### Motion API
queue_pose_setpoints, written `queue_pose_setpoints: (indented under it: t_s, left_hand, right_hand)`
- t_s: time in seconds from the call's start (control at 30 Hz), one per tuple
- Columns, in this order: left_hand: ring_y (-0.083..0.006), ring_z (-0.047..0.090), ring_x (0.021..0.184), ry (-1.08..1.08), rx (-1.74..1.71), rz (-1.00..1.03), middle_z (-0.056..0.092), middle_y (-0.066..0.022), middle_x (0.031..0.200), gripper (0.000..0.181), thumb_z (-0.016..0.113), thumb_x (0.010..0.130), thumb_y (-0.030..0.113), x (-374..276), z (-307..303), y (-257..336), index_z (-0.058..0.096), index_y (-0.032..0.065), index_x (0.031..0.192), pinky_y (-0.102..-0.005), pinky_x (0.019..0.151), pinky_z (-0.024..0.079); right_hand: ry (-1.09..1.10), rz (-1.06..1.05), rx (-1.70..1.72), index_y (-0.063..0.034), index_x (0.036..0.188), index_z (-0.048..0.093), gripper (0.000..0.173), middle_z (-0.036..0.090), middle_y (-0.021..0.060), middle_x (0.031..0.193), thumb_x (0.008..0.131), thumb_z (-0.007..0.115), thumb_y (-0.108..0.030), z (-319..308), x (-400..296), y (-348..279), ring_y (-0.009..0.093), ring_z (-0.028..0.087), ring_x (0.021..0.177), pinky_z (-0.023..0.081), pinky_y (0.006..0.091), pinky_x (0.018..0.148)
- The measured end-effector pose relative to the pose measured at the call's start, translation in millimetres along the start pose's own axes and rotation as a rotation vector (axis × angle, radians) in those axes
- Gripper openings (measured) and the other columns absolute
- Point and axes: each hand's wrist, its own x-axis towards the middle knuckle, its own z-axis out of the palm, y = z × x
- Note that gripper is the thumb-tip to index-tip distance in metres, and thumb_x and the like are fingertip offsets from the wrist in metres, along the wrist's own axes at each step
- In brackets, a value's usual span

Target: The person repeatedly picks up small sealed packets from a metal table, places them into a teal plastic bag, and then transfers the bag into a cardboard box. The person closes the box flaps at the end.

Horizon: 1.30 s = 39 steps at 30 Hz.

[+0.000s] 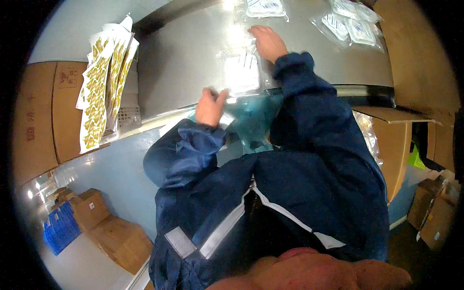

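A white packet with dark blue stripes, in a clear plastic bag [243, 74], lies on the metal tabletop [181, 61] before me. At the bag's lower left corner is my left hand [210, 108], thumb and forefinger apart, with nothing seen between them. My right hand [269, 43] reaches over the upper right end of the same bag, its fingers stretched out to the left. Whether its fingertips touch the film is hard to see, as glare and blur cover that spot.
Similar bagged packs lie at the top [266, 8] and upper right [357, 27]. Printed sticker strips [98, 98] hang over a white plastic basket [129, 115] on the left. Cardboard boxes stand left [38, 116] and right [417, 54]. An open carton [391, 152] sits below right.
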Motion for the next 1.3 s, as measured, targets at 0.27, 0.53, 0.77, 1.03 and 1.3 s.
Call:
queue_pose_setpoints:
  t_s: [0.27, 0.53, 0.77, 1.03, 1.3]
  left_hand:
    - [-0.0082, 0.059, 0.067, -0.377, -1.161, -0.246, 0.065, -0.001, 0.08, 0.012, 0.062, 0.095, 0.014, -7.5, 32.9, -34.8, 0.066, 0.0033, 0.095, -0.0229, 0.062, 0.047]
    - [-0.0094, 0.058, 0.072, -0.295, -1.289, -0.049, 0.064, -0.0005, 0.084, 0.007, 0.059, 0.095, 0.01, -30.7, 4.6, -35.1, 0.062, 0.0058, 0.09, -0.0241, 0.067, 0.047]
    - [-0.0086, 0.059, 0.078, -0.454, -1.4, 0.046, 0.065, -0.0014, 0.086, 0.007, 0.059, 0.097, 0.012, -99.5, -22.2, 24.8, 0.06, 0.0059, 0.093, -0.0233, 0.071, 0.047]
    - [-0.0138, 0.061, 0.073, -0.476, -1.091, 0.043, 0.07, -0.0095, 0.086, 0.032, 0.054, 0.1, 0.029, -99.7, -8.0, 26.8, 0.066, 0.0013, 0.091, -0.0275, 0.073, 0.048]
    - [-0.0138, 0.061, 0.075, -0.542, -0.993, 0.223, 0.067, -0.0055, 0.078, 0.019, 0.06, 0.096, 0.021, -97.1, 27.3, 72.1, 0.065, 0.0031, 0.094, -0.0266, 0.075, 0.045]
  right_hand:
    - [-0.399, -0.185, -0.117, -0.0021, 0.126, 0.058, 0.041, 0.055, 0.0158, 0.135, 0.086, 0.049, 0.001, -26.8, -19.7, 65.4, 0.034, 0.051, 0.125, 0.041, 0.0393, 0.107]
    - [-0.774, -0.046, 0.315, -0.0026, 0.128, 0.057, 0.043, 0.055, 0.0201, 0.132, 0.09, 0.062, -0.022, -155.4, -172.7, -66.9, 0.036, 0.052, 0.124, 0.045, 0.0418, 0.101]
    - [-0.412, 0.396, 0.876, -0.0007, 0.13, 0.054, 0.046, 0.06, 0.0101, 0.121, 0.093, 0.064, -0.026, -149.4, -150.3, -108.3, 0.021, 0.058, 0.109, 0.047, 0.0332, 0.094]
    - [-0.284, 0.814, 1.038, 0.0014, 0.136, 0.049, 0.05, 0.062, 0.0062, 0.122, 0.09, 0.064, -0.011, -340.6, -304.7, -44.5, 0.016, 0.057, 0.11, 0.044, 0.0326, 0.099]
    - [-0.192, 1.271, -0.467, 0.0045, 0.114, 0.064, 0.051, 0.069, 0.0117, 0.105, 0.087, 0.072, -0.038, -437.9, -511.3, 23.5, 0.022, 0.063, 0.097, 0.049, 0.0343, 0.087]
